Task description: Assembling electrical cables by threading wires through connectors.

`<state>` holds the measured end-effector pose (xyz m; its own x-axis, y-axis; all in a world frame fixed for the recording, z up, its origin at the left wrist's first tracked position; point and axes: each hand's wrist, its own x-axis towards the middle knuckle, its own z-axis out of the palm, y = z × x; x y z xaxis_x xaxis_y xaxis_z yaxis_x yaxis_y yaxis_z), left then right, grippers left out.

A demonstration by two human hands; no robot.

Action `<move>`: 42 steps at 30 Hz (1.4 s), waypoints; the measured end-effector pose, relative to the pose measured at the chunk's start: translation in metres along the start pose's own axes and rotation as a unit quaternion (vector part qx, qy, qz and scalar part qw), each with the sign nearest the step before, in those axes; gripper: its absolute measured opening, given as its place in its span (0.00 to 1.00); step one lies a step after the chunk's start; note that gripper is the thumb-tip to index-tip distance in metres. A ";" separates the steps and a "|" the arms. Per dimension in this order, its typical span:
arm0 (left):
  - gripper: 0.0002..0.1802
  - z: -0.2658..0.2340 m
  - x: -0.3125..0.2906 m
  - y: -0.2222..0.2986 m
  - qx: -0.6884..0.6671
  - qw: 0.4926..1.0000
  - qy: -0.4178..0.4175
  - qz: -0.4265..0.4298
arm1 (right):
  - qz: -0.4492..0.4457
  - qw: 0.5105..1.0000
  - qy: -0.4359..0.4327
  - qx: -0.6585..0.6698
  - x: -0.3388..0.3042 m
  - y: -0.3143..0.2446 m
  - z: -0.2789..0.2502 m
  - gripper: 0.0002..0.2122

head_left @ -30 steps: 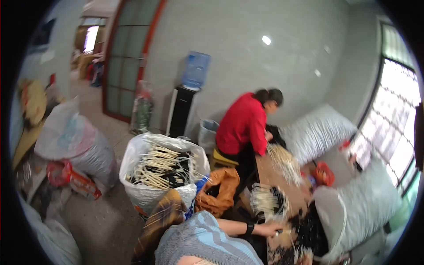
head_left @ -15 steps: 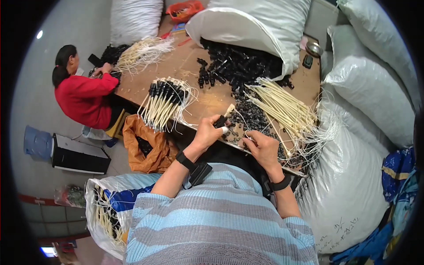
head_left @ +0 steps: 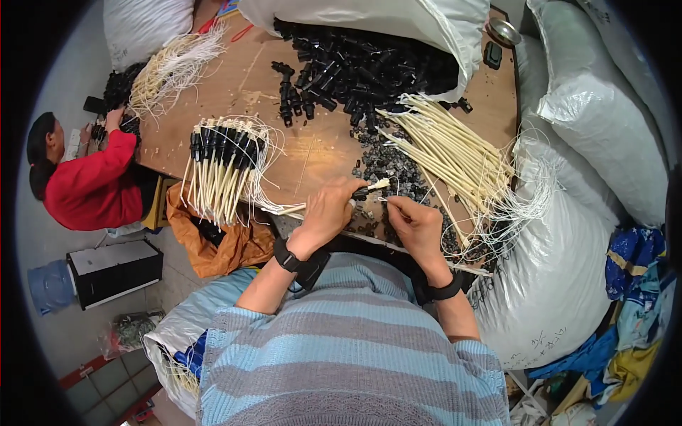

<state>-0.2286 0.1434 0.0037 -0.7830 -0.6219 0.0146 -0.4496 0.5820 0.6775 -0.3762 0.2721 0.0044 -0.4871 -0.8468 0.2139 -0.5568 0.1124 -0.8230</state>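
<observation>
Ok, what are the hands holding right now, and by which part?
The left hand pinches a cream tube by its black-capped end. The right hand grips a thin white thread by its end.

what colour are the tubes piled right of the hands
Cream-white tubes, with thin white strings; clearest in the head view.

On the worktop (head_left: 312, 149), the finished bundle (head_left: 220, 167) sits left of both hands. Loose cords (head_left: 455, 153) lie right, and the connector pile (head_left: 362, 67) is behind them.
</observation>
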 end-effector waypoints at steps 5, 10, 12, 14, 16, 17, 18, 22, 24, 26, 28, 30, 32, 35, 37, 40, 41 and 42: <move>0.23 -0.002 0.005 -0.002 -0.037 0.999 -0.016 -0.001 | -0.001 0.999 -0.015 -0.049 0.012 -0.001 0.004 0.05; 0.23 0.002 0.014 -0.009 -0.032 0.998 -0.017 0.056 | -0.005 0.998 -0.053 -0.040 0.021 0.002 0.011 0.05; 0.23 -0.002 0.015 -0.012 -0.029 0.998 -0.024 0.048 | -0.004 0.997 -0.064 -0.035 0.023 0.004 0.017 0.06; 0.21 -0.008 0.007 -0.015 -0.038 0.998 -0.028 0.031 | 0.020 0.996 -0.083 -0.004 0.025 -0.007 0.023 0.07; 0.21 -0.001 0.003 -0.014 -0.048 0.998 -0.032 0.041 | 0.024 0.995 -0.097 -0.013 0.018 0.000 0.021 0.07; 0.23 0.017 0.000 -0.025 -0.111 0.987 0.063 0.101 | 0.027 0.991 -0.127 -0.044 0.021 -0.009 0.019 0.08; 0.24 0.015 0.002 -0.017 -0.085 0.995 -0.003 0.055 | 0.046 0.992 -0.113 0.000 0.017 -0.005 0.016 0.08; 0.16 0.014 0.008 -0.008 -0.107 0.991 -0.065 0.037 | -0.044 0.989 -0.137 0.021 0.014 0.008 0.015 0.12; 0.23 0.004 -0.003 -0.012 -0.095 0.987 -0.131 -0.023 | -0.116 0.972 -0.202 -0.011 0.022 -0.002 0.021 0.12; 0.22 0.004 -0.018 -0.022 -0.139 0.990 0.001 0.009 | -0.060 0.971 -0.231 -0.028 0.029 0.000 0.025 0.10; 0.19 -0.004 -0.024 -0.024 -0.168 0.980 0.104 0.018 | -0.111 0.964 -0.239 -0.036 0.038 -0.009 0.032 0.10; 0.15 -0.011 -0.031 -0.026 -0.199 0.959 0.199 0.035 | -0.155 0.956 -0.242 -0.048 0.044 -0.018 0.039 0.09; 0.05 -0.013 -0.036 -0.030 -0.154 0.946 0.271 0.084 | -0.138 0.943 -0.285 -0.105 0.049 -0.022 0.042 0.09; 0.03 -0.018 -0.044 -0.027 -0.205 0.929 0.302 0.065 | -0.185 0.948 -0.259 -0.018 0.045 -0.016 0.055 0.11; 0.03 -0.017 -0.046 -0.027 -0.249 0.920 0.299 0.054 | -0.176 0.952 -0.249 0.022 0.043 -0.016 0.055 0.11; 0.03 -0.008 -0.044 -0.029 -0.290 0.902 0.297 0.117 | -0.050 0.934 -0.349 0.057 0.040 -0.012 0.043 0.10; 0.02 -0.007 -0.042 -0.029 -0.284 0.911 0.264 0.138 | -0.029 0.937 -0.345 0.047 0.035 -0.012 0.039 0.10; 0.02 -0.005 -0.038 -0.028 -0.281 0.919 0.225 0.162 | -0.021 0.941 -0.334 0.043 0.030 -0.013 0.037 0.10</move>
<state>-0.1838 0.1483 -0.0117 -0.5223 -0.6915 0.4991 0.1664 0.4913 0.8549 -0.3588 0.2255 0.0026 0.0823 -0.9908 -0.1079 -0.4949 0.0533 -0.8673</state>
